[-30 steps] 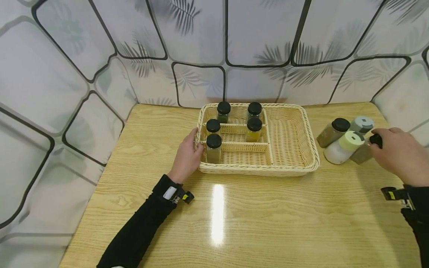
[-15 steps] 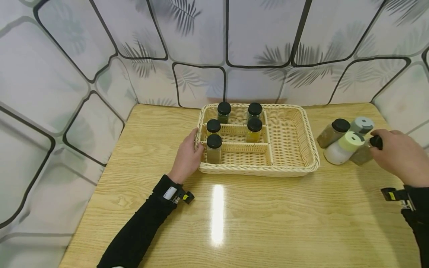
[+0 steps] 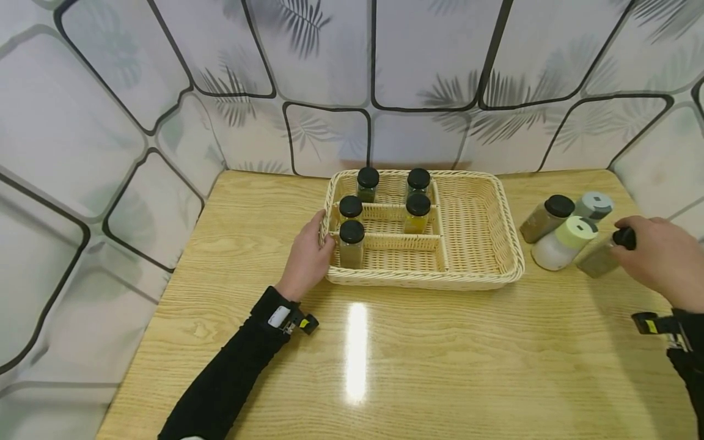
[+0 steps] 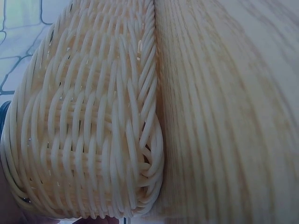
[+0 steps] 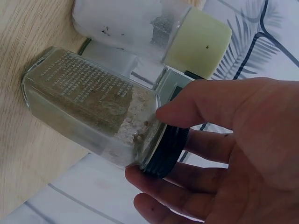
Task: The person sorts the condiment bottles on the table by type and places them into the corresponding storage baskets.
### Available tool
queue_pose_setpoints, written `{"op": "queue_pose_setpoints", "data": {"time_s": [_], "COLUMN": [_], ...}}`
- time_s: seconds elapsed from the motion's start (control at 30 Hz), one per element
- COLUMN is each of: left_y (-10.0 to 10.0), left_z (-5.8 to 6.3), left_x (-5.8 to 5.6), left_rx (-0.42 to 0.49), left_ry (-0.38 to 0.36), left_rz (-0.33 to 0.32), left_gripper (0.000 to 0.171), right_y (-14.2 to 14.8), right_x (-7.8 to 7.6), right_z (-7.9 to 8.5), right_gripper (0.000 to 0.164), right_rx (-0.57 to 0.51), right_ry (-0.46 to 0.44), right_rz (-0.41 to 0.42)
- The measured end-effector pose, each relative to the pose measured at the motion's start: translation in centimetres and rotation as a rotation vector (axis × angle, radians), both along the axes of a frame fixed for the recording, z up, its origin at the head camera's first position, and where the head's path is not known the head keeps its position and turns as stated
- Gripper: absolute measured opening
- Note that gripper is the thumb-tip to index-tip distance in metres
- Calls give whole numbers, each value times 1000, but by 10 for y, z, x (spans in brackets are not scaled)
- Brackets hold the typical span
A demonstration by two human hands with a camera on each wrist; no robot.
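At the basket's left end, my left hand (image 3: 306, 256) grips the rim of the wicker basket (image 3: 423, 279), thumb over the inner side. Wicker weave (image 4: 84, 140) fills much of the left wrist view. On the right, my right hand (image 3: 662, 260) pinches the black lid (image 5: 166, 151) of a square glass spice jar (image 5: 84, 93) between thumb and fingers. Brownish powder fills most of that jar, and printed text covers one face. In the head view the jar body (image 3: 596, 258) leans, its base close to the table beside a white bottle with a pale yellow cap (image 3: 566, 243).
A black-lidded brown spice jar (image 3: 547, 218) and a grey-capped bottle (image 3: 594, 206) stand with the white bottle. Several black-lidded jars, including a yellow one (image 3: 417, 214), stand in the basket's left compartments. Patterned wall covering (image 3: 423, 134) rises behind the wooden table (image 3: 440, 360).
My right hand has shifted slightly right with the spice jar, away from the yellow-capped bottle. The left hand and basket stay put.
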State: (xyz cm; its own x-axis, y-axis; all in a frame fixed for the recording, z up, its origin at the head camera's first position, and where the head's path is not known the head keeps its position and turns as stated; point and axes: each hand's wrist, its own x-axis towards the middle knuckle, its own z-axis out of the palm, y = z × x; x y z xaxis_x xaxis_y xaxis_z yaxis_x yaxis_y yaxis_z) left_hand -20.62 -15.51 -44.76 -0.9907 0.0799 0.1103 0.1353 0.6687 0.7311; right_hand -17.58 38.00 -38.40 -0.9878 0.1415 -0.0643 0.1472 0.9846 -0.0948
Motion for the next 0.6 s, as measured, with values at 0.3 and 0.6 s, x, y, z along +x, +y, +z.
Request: {"op": "queue_pose_setpoints", "data": {"time_s": [0.3, 0.6], "left_y": [0, 0], "left_z": [1, 0], "left_x": [0, -1], "left_rx": [-12, -14], "left_ry": [0, 9], "left_rz": [-3, -3], "left_gripper": [60, 60], "right_y": [-3, -14], "right_x": [6, 14], "right_z": [6, 22], "right_gripper": [50, 51], "right_rx": [33, 10], "right_ry": [6, 61], "right_rz": [-15, -9]}}
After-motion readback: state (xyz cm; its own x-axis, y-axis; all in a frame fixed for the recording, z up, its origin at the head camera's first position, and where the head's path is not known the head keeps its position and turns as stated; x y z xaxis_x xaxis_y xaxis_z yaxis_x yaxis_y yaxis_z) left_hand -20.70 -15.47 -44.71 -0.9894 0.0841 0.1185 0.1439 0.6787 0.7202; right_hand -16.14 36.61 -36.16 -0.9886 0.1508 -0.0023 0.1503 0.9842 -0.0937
